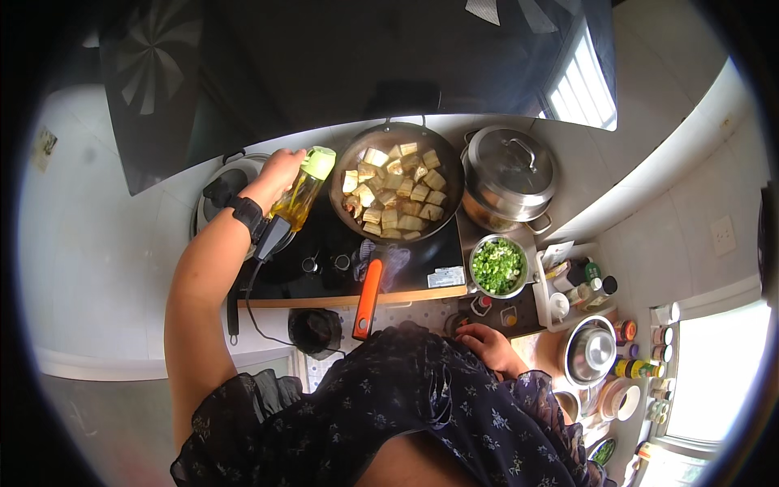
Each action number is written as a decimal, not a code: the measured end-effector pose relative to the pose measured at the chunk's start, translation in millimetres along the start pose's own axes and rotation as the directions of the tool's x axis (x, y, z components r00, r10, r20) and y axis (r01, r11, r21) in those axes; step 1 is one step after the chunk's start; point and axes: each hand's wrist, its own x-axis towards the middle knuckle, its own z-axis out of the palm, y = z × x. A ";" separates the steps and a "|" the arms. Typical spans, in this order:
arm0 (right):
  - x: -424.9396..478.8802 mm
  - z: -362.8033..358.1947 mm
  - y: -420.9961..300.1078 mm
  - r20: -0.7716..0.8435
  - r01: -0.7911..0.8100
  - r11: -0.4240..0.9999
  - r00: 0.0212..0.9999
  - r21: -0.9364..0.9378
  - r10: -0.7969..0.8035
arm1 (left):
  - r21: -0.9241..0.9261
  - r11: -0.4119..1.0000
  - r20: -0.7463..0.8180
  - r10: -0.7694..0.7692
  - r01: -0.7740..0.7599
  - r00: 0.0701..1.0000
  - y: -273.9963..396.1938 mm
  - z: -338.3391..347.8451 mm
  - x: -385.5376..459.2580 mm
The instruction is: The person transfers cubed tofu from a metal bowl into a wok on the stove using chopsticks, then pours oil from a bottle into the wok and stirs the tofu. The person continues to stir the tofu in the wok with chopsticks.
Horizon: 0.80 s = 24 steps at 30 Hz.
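My left hand (285, 168) grips the handle of an oil bottle (301, 198) with a pale green cap, left of the frying pan. Some yellow oil shows in the bottle, which tilts slightly. Chunks of what looks like eggplant (398, 189) lie spread in the dark frying pan (449, 210) on the cooktop. Its orange handle (368, 298) points towards me. At my waist, near the counter's front edge, rests my right hand (490, 347) with loosely curled fingers. A small dark object (453, 324) lies by its fingertips; whether they hold it is unclear.
A lidded steel pot (511, 173) stands right of the pan, with a bowl of chopped green onions (499, 266) in front. Seasoning bottles fill a white tray (548, 304). A dark range hood (365, 61) overhangs the stove. A black cable (252, 304) hangs at the left.
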 end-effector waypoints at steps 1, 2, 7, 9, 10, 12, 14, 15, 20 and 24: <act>-0.1 -0.3 -0.4 0.001 0.004 1.000 1.000 -0.002 -0.004 | -0.056 0.998 0.012 -0.011 0.012 1.000 -0.3 -0.9 1.7; -0.2 -0.7 -0.9 0.003 0.009 1.000 1.000 -0.004 -0.009 | -0.112 0.993 0.024 -0.021 0.024 0.999 -0.4 -1.8 3.0; -1.1 1.9 0.7 0.008 0.004 1.000 1.000 0.011 -0.004 | -0.267 0.963 0.093 -0.018 0.042 0.996 14.8 2.0 -1.2; -4.4 2.8 -6.5 0.008 -0.012 1.000 1.000 0.003 0.012 | -0.326 0.945 0.109 0.004 0.032 0.994 16.4 9.3 0.5; -4.3 3.1 -5.5 0.004 -0.001 1.000 1.000 -0.006 0.001 | -0.357 0.933 0.109 -0.007 0.046 0.994 21.2 13.4 -1.9; -4.4 4.3 -2.3 -0.006 0.022 1.000 1.000 -0.021 -0.022 | -0.345 0.937 0.111 -0.022 0.059 0.994 31.3 19.2 -7.7; -6.0 6.6 -1.7 -0.011 0.017 1.000 1.000 0.014 -0.017 | -0.348 0.935 0.118 -0.026 0.066 0.993 40.6 21.5 -13.9; -6.9 8.4 -1.6 -0.011 0.015 0.999 1.000 0.031 -0.014 | -0.352 0.935 0.143 -0.004 0.055 0.990 38.9 20.0 -14.3; -6.8 16.9 3.3 -0.021 0.044 0.999 0.999 0.018 -0.043 | -0.425 0.904 0.207 0.035 0.057 0.978 33.4 16.5 -29.4; 13.5 20.7 27.2 -0.019 0.093 0.995 0.996 0.037 -0.092 | -0.657 0.749 0.246 0.104 0.087 0.964 34.5 14.8 -69.6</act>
